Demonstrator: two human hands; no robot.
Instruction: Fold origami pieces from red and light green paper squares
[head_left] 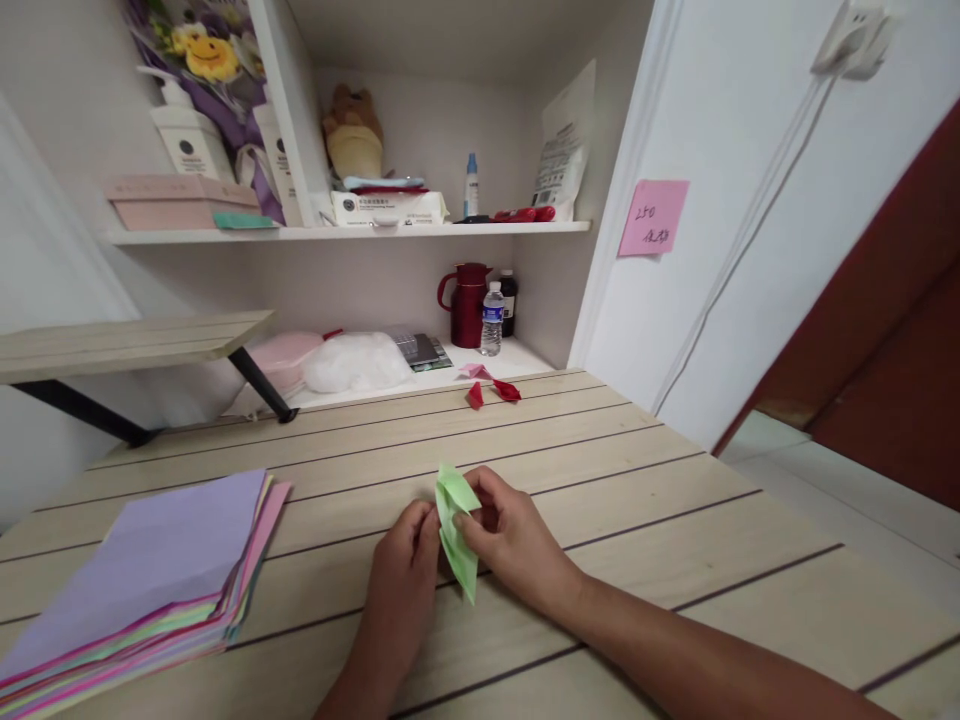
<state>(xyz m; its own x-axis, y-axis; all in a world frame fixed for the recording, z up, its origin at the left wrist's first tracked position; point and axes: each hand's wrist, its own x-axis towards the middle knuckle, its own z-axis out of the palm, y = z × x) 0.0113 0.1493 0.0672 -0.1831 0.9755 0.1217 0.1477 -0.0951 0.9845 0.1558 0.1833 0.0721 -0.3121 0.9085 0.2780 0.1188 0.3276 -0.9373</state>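
A folded piece of light green paper (456,540) is held up between my two hands, a little above the wooden tabletop. My left hand (409,560) pinches its left edge, thumb against the curled fingers. On the other side, my right hand (510,530) grips the paper with the thumb on its near face and the fingers behind it. The paper has several creases, with a point at the bottom and flaps spread at the top. Some of the right fingertips are hidden behind it.
A stack of coloured paper (172,550) lies at the left. Small red folded papers (506,391) and a pink folded paper (474,371) rest near the table's back edge. Behind stand a water bottle (492,320) and a red jug (469,305). A small raised shelf (135,340) occupies the back left.
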